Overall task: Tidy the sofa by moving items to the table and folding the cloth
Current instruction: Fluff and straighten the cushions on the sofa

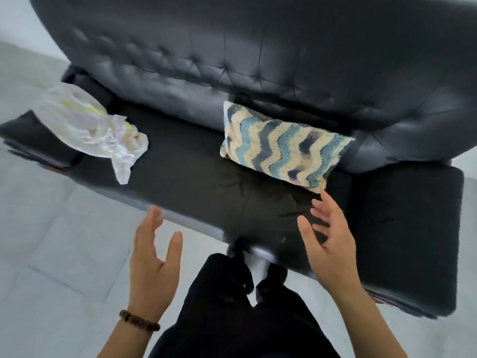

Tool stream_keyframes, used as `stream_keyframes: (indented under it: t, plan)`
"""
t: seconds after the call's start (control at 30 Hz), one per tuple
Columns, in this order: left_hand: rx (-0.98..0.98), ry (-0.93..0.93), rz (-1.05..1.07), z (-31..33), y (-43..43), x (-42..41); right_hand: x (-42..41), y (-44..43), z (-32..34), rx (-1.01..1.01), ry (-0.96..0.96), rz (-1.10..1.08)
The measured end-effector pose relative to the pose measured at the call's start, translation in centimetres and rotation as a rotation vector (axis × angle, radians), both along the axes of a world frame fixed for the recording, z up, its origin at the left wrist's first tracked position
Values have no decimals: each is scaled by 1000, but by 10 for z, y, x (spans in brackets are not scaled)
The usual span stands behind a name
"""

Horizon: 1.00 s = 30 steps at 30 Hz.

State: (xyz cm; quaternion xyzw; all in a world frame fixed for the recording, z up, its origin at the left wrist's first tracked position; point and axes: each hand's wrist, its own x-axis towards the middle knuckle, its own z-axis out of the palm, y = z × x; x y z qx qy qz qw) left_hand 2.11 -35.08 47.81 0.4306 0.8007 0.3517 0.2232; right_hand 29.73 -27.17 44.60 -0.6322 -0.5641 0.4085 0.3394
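**Dark sofa (180,164), cloth (98,130) at left end**

Sofa's back is cut off above. Pale cloth lies crumpled, blurred, over the left armrest (31,134); zigzag cushion (281,148) leans right. Near, the left hand (152,270) and right hand (330,244) hover, fingers spread, empty.

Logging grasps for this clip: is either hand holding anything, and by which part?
Nothing is held: left hand and right hand are both open.
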Motion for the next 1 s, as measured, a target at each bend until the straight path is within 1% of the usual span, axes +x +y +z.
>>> stream_keyframes:
  t: [0.1, 0.2, 0.33, 0.47, 0.67, 0.87, 1.0]
  plan:
    - [20, -14, 166, 24, -57, -20, -18, -35, 27, 24, 40, 37]
    - [39, -2, 243, 35, -95, -51, -45, -54, 41, 43, 56, 106]
    - [84, -37, 343, 39, -129, -115, -106, -63, 45, 76, 45, 118]
    - [137, -83, 402, 38, -172, -200, -206, -81, 44, 113, 13, 182]
    - [206, -95, 537, 44, -236, -337, -377, -122, 56, 173, -29, 429]
    - [213, -130, 664, 52, -287, -442, -501, -143, 72, 168, -43, 602]
    - [195, -150, 769, 31, -301, -505, -587, -139, 54, 159, -99, 725]
